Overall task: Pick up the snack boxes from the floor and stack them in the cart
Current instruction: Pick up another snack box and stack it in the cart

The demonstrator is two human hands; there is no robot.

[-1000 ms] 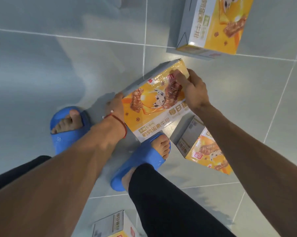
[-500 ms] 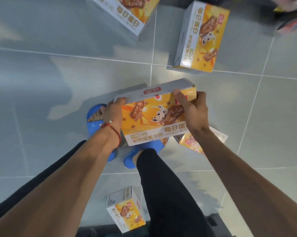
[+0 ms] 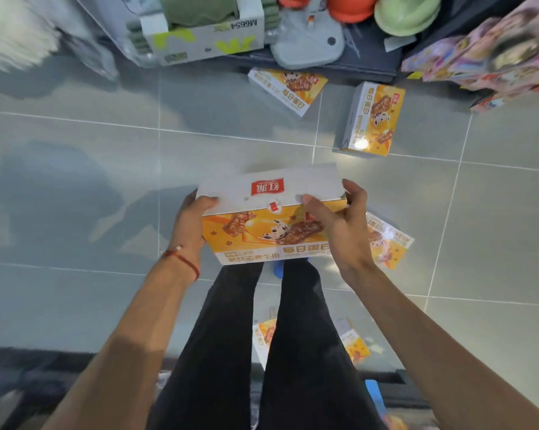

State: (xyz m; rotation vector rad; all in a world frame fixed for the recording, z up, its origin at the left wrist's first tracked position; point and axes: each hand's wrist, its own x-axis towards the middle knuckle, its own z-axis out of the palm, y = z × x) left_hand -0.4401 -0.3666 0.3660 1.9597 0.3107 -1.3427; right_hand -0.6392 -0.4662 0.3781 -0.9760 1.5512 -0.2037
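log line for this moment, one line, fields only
phase: carry | left hand: grips held box | right hand: grips same box | floor: four boxes visible | cart: not identifiable

Bright even indoor light, soft shadows and glare on glossy floor tiles (image 3: pixel 75 187), motion-blurred, wide-angle-warped edges

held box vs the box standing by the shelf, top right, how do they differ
The held box is off the floor, gripped at its ends by the left hand and right hand; the standing box rests untouched on the tiles. The held box runs crosswise, the standing box lengthwise away from the person. Both share the orange spotted-dog print.
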